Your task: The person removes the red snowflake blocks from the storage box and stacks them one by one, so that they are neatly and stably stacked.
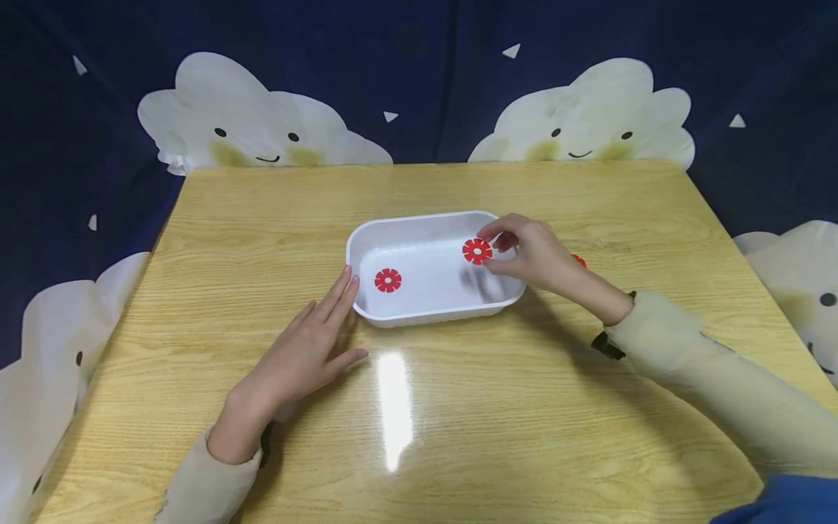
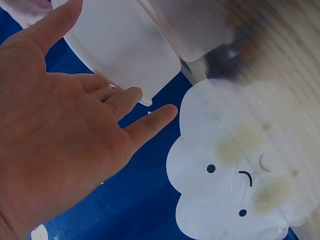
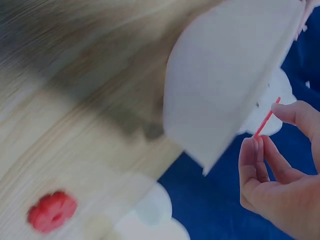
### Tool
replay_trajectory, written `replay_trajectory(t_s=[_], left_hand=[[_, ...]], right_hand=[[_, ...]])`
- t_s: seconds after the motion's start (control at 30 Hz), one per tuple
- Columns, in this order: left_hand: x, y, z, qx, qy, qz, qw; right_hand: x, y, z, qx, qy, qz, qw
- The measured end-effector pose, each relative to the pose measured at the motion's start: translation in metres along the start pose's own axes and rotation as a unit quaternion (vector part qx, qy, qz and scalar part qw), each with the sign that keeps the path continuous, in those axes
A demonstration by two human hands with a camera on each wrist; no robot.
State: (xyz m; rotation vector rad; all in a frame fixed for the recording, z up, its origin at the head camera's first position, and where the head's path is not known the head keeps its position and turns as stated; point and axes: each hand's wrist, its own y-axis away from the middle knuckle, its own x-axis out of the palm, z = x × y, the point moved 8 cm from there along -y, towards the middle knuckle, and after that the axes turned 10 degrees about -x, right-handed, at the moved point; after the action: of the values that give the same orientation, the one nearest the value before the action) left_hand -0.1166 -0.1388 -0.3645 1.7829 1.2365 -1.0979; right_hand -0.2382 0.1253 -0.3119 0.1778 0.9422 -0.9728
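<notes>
My right hand [image 1: 533,251] pinches a red notched plastic disc [image 1: 477,251] by its edge, above the right end of a white plastic tub [image 1: 432,317]. In the right wrist view the pinched disc [image 3: 267,117] is seen edge-on between thumb and fingertips. A second red notched disc [image 1: 388,280] lies on the tub's floor near the left end. My left hand [image 1: 304,349] has its fingers extended, with the fingertips resting against the tub's left end. Its thumb points right, apart from the tub.
Another red piece [image 1: 579,260] sits on the wooden table [image 1: 275,240] right of the tub, mostly hidden behind my right forearm in the head view. In the right wrist view this red piece [image 3: 52,211] looks blurred. Dark blue cloth [image 1: 419,73] with clouds surrounds the table.
</notes>
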Motion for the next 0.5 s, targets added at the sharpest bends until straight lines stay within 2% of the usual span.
replay_trajectory(t_s=[0.27,0.5], left_hand=[[0.001,0.001,-0.001,0.002,0.002,-0.002,1.0],[0.0,0.0,-0.001,0.004,0.004,-0.005,1.0]], right_hand=[[-0.042,0.036,-0.027,0.047,0.038,-0.046,0.9971],[-0.059,0.068,-0.072,0.09,0.067,-0.053,0.9923]])
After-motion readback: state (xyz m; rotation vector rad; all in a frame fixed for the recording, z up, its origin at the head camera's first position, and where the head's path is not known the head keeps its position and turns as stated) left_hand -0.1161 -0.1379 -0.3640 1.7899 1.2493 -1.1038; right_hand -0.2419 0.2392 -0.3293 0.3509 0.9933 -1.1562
